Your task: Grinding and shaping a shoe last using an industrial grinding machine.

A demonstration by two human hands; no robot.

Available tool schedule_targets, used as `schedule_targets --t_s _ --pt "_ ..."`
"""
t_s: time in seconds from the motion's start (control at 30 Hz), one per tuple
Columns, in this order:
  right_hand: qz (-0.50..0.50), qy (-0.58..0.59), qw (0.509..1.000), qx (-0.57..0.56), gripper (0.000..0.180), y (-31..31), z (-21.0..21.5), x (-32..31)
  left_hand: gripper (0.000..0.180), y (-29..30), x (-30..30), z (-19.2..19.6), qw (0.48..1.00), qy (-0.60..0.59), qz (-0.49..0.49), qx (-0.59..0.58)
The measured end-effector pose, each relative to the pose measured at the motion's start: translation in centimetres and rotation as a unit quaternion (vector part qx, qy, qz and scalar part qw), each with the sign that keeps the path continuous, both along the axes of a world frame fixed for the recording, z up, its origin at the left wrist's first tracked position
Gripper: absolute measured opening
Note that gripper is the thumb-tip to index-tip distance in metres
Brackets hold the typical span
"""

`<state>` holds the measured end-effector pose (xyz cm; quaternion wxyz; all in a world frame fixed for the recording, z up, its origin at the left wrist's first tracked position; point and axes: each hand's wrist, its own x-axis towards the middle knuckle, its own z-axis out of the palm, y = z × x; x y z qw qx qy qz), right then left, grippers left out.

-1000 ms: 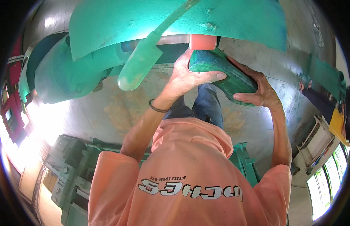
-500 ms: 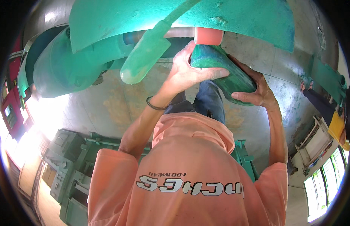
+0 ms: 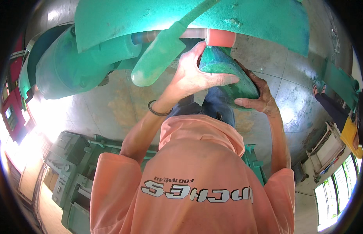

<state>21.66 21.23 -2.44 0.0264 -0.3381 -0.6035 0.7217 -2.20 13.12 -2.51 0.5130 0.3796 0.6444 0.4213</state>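
Green-painted machinery fills the head view: a broad hood [image 3: 236, 19] arches overhead, a rounded lever handle [image 3: 158, 58] juts down in front of the left wrist, and a drum-like housing [image 3: 68, 66] sits at left above the concrete floor [image 3: 111, 105]. Under the hood a coral-red roller [image 3: 220, 38] touches the top of a green, blue-streaked shoe-shaped block [image 3: 228, 74]. The left hand [image 3: 193, 76] wraps it from the left, fingers curled tight; the right hand [image 3: 257, 99] cups its lower end, fingers closed around it. Compared with a second ago, the block sits higher, its tip against the roller.
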Motion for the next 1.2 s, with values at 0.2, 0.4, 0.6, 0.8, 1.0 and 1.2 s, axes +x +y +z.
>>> schedule_targets --t_s 0.2,0.4,0.6,0.8,1.0,1.2 --pt "-0.060 -0.027 0.995 -0.079 0.100 -2.8 -2.1 0.2 0.086 0.1 -0.2 0.0 0.997 -0.059 -0.018 -0.037" --pt "-0.061 0.017 0.990 0.123 0.107 -8.1 -0.2 -2.6 0.101 -4.3 1.0 3.6 0.991 0.030 -0.044 0.127" --pt "-0.105 0.014 0.994 -0.005 0.097 -10.4 0.2 -4.8 0.099 -7.3 0.5 3.4 0.986 -0.008 -0.059 0.158" --pt "-0.134 0.145 0.980 -0.013 0.100 -11.0 -3.5 -4.6 0.071 -13.4 0.4 -0.8 0.970 -0.216 0.116 -0.002" --pt "-0.069 0.159 0.975 0.140 0.106 -9.7 -6.8 -3.4 0.061 -16.3 2.9 0.1 0.944 -0.235 0.176 -0.150" --pt "-0.053 0.171 0.977 0.112 0.108 -9.4 -6.4 -2.9 0.055 -16.6 3.6 0.5 0.946 -0.232 0.181 -0.137"
